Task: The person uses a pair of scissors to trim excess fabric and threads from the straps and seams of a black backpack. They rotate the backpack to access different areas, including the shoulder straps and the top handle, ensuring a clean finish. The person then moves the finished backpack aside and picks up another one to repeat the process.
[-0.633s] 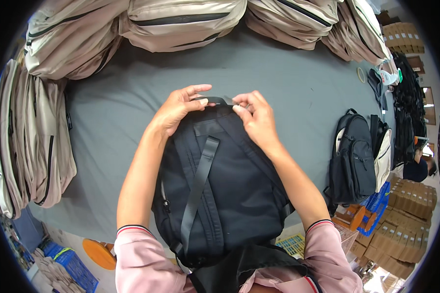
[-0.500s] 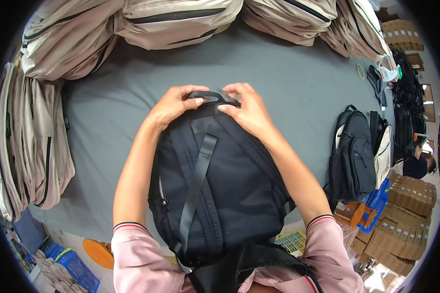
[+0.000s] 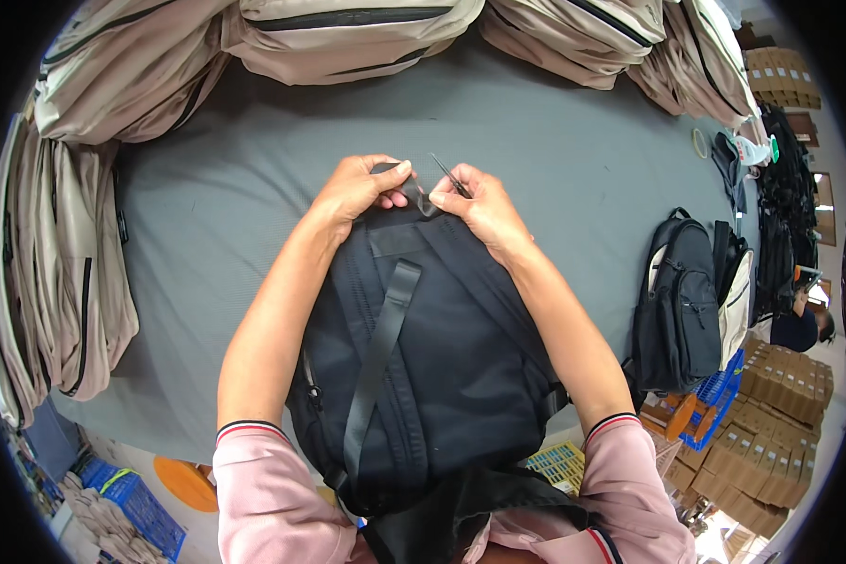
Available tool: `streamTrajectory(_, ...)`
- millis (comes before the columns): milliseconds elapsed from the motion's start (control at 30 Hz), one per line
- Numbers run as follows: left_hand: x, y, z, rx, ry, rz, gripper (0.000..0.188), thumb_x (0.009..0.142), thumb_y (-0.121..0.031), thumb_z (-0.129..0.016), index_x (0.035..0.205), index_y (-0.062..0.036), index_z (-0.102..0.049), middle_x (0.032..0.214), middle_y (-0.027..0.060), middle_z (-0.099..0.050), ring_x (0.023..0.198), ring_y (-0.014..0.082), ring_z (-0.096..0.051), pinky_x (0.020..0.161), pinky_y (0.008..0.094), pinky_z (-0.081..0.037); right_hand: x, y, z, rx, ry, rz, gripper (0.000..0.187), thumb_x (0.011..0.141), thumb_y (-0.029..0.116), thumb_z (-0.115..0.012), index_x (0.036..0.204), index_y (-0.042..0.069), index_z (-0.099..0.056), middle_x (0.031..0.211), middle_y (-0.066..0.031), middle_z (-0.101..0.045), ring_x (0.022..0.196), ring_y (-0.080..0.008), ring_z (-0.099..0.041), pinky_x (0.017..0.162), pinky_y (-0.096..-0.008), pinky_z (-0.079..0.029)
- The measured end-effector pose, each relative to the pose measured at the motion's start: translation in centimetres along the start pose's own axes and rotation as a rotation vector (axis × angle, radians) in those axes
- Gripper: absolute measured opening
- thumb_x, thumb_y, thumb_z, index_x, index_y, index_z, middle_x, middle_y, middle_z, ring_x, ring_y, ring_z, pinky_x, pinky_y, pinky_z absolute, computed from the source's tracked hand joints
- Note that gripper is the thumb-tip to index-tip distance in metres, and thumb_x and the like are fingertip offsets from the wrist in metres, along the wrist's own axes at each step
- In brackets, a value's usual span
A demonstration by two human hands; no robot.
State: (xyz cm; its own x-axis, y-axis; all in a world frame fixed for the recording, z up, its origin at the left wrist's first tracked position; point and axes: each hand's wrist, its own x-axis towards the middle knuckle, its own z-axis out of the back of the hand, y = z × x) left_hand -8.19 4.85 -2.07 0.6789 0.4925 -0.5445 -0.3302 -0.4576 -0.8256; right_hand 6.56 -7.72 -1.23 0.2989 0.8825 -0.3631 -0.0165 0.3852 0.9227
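A dark navy backpack (image 3: 479,357) lies before me with its shoulder straps up, its lower end close to my body. At its top edge, my left hand (image 3: 371,193) is closed in a pinch on the backpack's black carry handle (image 3: 414,193), which is twisted up. Just right of it, my right hand (image 3: 479,207) grips a thin pointed tool (image 3: 453,179) with a dark body and a slim metal tip. That tip points up and left, apart from the handle. Its exact kind is too small to tell.
Stacks of beige backpacks (image 3: 348,33) line the far and left sides of the grey-covered table (image 3: 254,122). Another dark backpack (image 3: 681,305) stands at the right edge. Beyond lie blue crates (image 3: 719,399), an orange stool (image 3: 183,481) and cardboard boxes (image 3: 771,442). A person (image 3: 799,327) is far right.
My left fingers have turned the carry handle up and over. My right hand has come off the handle's right end, and the pointed tool now shows in its fingers.
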Motion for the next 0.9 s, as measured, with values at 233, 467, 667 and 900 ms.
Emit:
streamTrajectory(233, -0.8, -0.1, -0.6, -0.023, -0.099, -0.067, 0.023, 0.084, -0.02, -0.068, 0.095, -0.0001, -0.065, 0.07, 0.0012, -0.062, 0.056, 0.0054, -0.054, 0.053, 0.0193, -0.04, -3.6, 3.9, 0.0, -0.836, -0.184, 0.344, 0.022, 0.079, 0.017, -0.066, 0.1, 0.011, -0.059, 0.094, -0.0051, -0.055, 0.078, -0.0287, -0.061, 0.067, -0.0414, -0.048)
streamTrajectory(467, -1.1, -0.1, -1.0, -0.035, -0.13, -0.105, 0.022, 0.082, -0.018, -0.07, 0.095, -0.001, -0.065, 0.068, 0.0001, -0.06, 0.053, 0.0048, -0.049, 0.05, 0.0192, -0.037, -2.9, 5.0, 0.6, -1.097, -0.041, 0.503, 0.022, 0.075, 0.013, -0.069, 0.096, 0.011, -0.062, 0.087, -0.0047, -0.057, 0.074, -0.0281, -0.06, 0.068, -0.0406, -0.049)
streamTrajectory(667, -0.8, 0.2, -0.9, -0.025, -0.125, -0.089, 0.025, 0.081, -0.015, -0.07, 0.103, -0.0023, -0.064, 0.067, -0.0011, -0.058, 0.051, 0.0041, -0.042, 0.049, 0.0189, -0.034, -2.2, 4.8, 0.9, -1.208, 0.014, 0.704, 0.017, 0.076, 0.012, -0.068, 0.092, 0.011, -0.064, 0.08, -0.003, -0.057, 0.071, -0.0261, -0.06, 0.068, -0.0396, -0.049)
streamTrajectory(900, -0.4, 0.7, -0.5, -0.043, -0.111, -0.076, 0.029, 0.082, -0.015, -0.069, 0.107, -0.0026, -0.063, 0.067, -0.0007, -0.057, 0.051, 0.0039, -0.04, 0.048, 0.0184, -0.032, -2.1, 5.4, 1.3, -1.083, 0.07, 0.547, 0.019, 0.076, 0.012, -0.068, 0.095, 0.011, -0.064, 0.084, -0.0022, -0.059, 0.074, -0.0267, -0.059, 0.069, -0.0394, -0.048)
